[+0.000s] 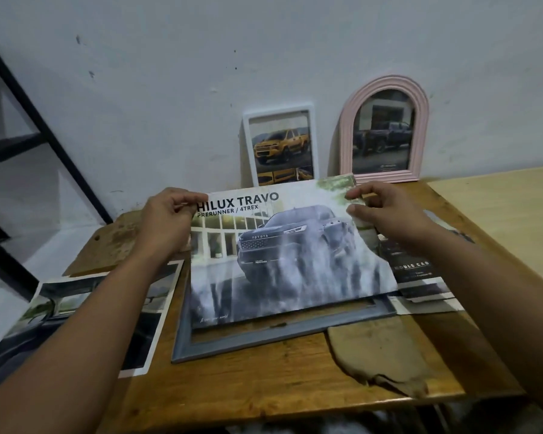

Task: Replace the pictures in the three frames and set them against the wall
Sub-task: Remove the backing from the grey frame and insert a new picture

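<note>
A large truck picture (282, 258) headed "HILUX TRAVO" lies over a grey frame (264, 339) that rests flat on the wooden table (264, 380). My left hand (166, 220) pinches the picture's top left corner. My right hand (386, 214) pinches its top right corner, where the paper curls up. A white frame (314, 142) with a yellow truck picture leans against the wall. To its right a pink arched frame (386, 126) with a dark truck picture stands against the wall too.
A loose car picture (85, 327) hangs over the table's left edge. More printed sheets (420, 277) lie under my right forearm. A black metal rack (29, 120) stands at the left. A lighter table (508, 214) adjoins on the right.
</note>
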